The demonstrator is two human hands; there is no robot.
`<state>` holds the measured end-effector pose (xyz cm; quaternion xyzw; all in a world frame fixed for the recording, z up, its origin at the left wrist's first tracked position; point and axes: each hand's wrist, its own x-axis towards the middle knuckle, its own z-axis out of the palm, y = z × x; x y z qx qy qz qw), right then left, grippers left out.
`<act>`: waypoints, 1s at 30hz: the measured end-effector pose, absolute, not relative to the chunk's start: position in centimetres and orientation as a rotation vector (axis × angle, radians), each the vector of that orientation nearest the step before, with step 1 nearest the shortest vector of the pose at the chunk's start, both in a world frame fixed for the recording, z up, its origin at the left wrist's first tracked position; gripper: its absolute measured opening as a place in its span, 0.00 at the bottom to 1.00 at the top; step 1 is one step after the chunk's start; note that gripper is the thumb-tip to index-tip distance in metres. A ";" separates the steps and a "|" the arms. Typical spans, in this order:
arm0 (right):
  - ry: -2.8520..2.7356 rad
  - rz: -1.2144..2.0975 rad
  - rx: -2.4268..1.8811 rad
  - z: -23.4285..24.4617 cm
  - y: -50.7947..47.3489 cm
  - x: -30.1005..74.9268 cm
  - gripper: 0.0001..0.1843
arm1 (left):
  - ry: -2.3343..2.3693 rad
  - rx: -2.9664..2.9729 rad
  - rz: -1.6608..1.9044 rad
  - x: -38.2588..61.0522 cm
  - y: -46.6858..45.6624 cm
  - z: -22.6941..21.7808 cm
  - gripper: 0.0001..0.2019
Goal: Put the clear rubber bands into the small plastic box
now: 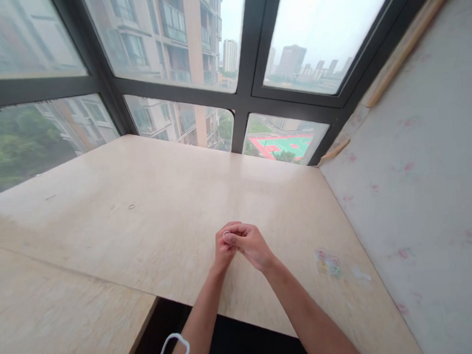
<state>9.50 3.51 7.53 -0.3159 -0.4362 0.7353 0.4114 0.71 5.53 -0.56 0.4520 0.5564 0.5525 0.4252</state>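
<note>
Over the tabletop [189, 202], my left hand [224, 251] and my right hand [253, 244] are pressed together. The right thumb and fingers are closed in a pinch against the left hand. A small pale curved edge shows by the right thumb tip; its kind is too small to tell. The left fingers are curled and partly covered by the right hand. To the right of my hands lies a small clear plastic case [327, 262] with pink, yellow and green bits in it. Beside it is a clear, flat plastic piece [361, 275].
A small thin loop [131, 207] and a short thin strip [50, 198] lie on the left of the tabletop. Dark-framed windows [245, 79] border the back, and a flowered wall [423, 196] the right. A white cord loop [187, 348] hangs near my left forearm.
</note>
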 end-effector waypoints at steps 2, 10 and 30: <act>-1.075 1.776 -0.876 7.2 2.1 13.3 0.14 | 1.369 1.173 1.367 0.8 5.3 -0.1 0.11; -1.082 1.273 -1.301 6.0 -3.2 27.6 0.18 | 1.430 1.295 1.274 1.5 4.8 0.4 0.14; -1.519 0.425 -1.696 4.4 -6.2 36.3 0.18 | 1.499 1.280 1.259 1.5 4.5 0.4 0.16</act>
